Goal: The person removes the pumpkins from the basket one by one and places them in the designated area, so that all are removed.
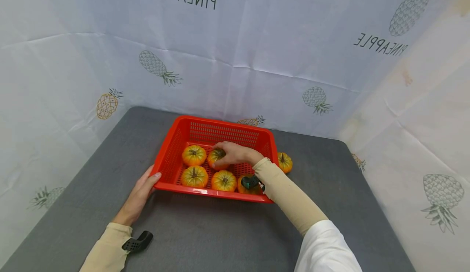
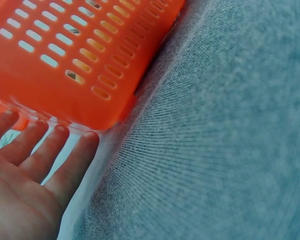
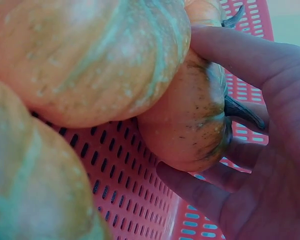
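Pale cloth printed with pineapples (image 1: 257,31) hangs all round, and a grey worktop (image 1: 213,235) spreads beneath the red basket (image 1: 220,193), my landmark from this distant seat. Right hand (image 1: 233,153) is inside the basket, thumb and fingers wrapped round the gripped pumpkin (image 1: 215,159), over towards the far wall. Left hand (image 1: 139,188) holds the basket's near left corner, thumb laid over the rim.

Where do we stand? I count five pumpkins inside the basket: the gripped one, its far-left neighbour (image 1: 193,155), and a near row (image 1: 224,181) of three. One outside pumpkin (image 1: 285,162) sits on the worktop just beyond the basket's right wall. My call: most are in, one is out, and the right hand's grasp looks made. Which way they're travelling, I can't tell, nor whether the gripped one is clear of the basket's floor.

Over to the wrists! On the right one I get a dark stem (image 3: 245,114) pointing into the palm and slotted floor beneath, detail the head view loses under that hand. On the left one, fingers reach the basket's edge from outside, though the thumb is missing. Only the head view gives me the outside pumpkin for certain.
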Tool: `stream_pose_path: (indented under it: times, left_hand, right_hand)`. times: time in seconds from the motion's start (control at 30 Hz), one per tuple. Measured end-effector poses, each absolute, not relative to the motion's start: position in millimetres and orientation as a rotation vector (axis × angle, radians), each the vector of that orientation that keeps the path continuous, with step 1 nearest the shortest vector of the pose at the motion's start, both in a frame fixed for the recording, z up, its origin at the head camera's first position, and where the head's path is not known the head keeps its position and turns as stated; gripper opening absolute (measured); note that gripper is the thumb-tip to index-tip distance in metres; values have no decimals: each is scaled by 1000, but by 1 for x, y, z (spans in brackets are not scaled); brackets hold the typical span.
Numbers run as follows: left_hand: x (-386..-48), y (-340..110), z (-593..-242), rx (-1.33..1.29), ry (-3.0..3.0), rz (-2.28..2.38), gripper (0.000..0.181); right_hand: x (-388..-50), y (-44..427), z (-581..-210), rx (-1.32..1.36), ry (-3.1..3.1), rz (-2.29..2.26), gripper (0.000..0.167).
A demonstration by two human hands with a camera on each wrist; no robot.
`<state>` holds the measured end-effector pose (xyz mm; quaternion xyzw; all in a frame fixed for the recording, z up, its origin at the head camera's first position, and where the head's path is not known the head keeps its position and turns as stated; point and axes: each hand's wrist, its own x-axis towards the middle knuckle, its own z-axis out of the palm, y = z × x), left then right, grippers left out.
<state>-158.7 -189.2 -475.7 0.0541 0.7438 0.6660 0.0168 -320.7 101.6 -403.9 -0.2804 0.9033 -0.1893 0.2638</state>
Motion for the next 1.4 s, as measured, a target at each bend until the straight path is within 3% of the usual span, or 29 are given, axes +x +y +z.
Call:
stream_pose_path:
  times: [0.33,0.67,1.4]
  left_hand:
    - [-159,-190,-476,168,2317,2068,61]
    - [-157,-191,-476,188,2337,2068,58]
    - [-158,-190,-477,208,2323,2081,58]
  right_hand:
    - [-322,104,-404,-886,2424,-523,54]
    - [-319,102,-403,-778,2446,-463,73]
    - [-314,102,-393,-809,2477,-468,71]
